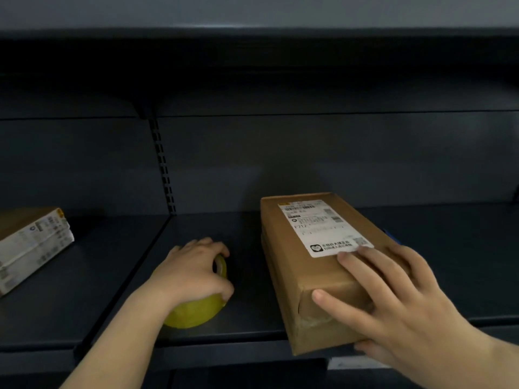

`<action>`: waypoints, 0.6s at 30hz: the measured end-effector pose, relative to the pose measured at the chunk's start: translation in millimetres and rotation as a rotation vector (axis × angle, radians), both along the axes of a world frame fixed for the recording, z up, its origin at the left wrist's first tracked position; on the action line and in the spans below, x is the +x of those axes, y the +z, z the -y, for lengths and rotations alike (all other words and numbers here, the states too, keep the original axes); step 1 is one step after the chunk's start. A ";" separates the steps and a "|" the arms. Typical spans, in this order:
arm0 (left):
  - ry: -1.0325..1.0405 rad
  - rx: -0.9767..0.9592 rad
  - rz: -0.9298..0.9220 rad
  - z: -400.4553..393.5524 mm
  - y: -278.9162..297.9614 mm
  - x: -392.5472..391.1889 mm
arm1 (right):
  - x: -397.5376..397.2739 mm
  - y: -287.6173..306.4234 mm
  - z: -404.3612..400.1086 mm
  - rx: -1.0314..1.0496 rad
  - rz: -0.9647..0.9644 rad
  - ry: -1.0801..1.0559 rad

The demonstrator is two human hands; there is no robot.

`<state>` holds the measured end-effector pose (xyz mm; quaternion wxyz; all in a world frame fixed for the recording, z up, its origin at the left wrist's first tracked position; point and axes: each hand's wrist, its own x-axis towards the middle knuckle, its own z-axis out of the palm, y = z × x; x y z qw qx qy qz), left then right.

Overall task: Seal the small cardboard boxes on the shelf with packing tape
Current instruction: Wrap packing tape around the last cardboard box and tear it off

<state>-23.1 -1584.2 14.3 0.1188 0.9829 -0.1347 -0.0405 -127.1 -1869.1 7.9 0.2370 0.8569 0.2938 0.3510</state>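
Left grip (193, 272) closed around yellow tape roll (196, 313); right grip (393, 299) spread flat over cardboard box (297, 276) near end. Judged light, stiff; best steadied at corners.

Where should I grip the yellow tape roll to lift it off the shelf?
Grip the tape roll across its rim from above, as the left hand does now. It appears to stand tilted on edge on the shelf, its open core facing right, so the rim is reachable.
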 end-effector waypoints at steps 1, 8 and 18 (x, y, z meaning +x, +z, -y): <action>0.002 -0.003 -0.001 0.2 0.4 -0.2 | 0.1 0.0 1.5 0.008 0.008 0.025; 0.012 -0.013 -0.012 0.9 0.8 -0.6 | 9.6 36.1 9.5 0.430 -0.159 0.003; 0.012 -0.033 -0.048 1.4 2.2 -3.0 | 13.3 31.9 -47.8 1.479 -0.544 -0.046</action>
